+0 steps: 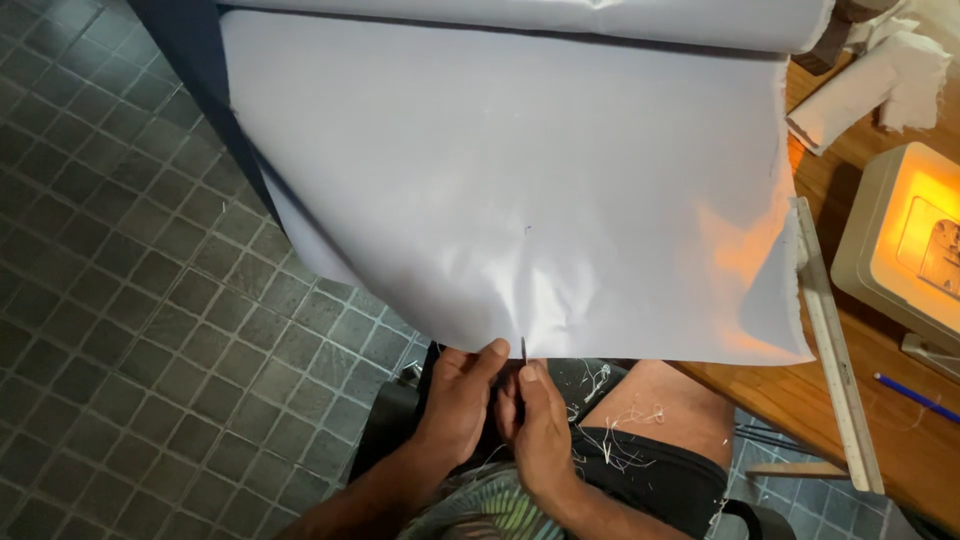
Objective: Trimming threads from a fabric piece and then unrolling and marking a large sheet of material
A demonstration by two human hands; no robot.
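Note:
A wide sheet of pale grey-white fabric [500, 170] unrolls from a bolt [520, 20] at the top and hangs over the table edge toward my lap. My left hand [458, 400] pinches the fabric's lower edge, thumb on top. Right beside it, my right hand [540, 425] grips the same edge, and a thin dark point, perhaps a small blade or scissor tip, pokes up between the two hands at the hem. What tool it is stays hidden by my fingers. Loose white threads lie on my black shorts [640, 465].
A wooden table [850, 400] lies to the right with a long pale ruler [835, 340], a blue pen [915, 397], a cream sewing machine with a lit orange lamp [905, 235] and crumpled white cloth [880, 80]. Dark tiled floor [130, 300] fills the left.

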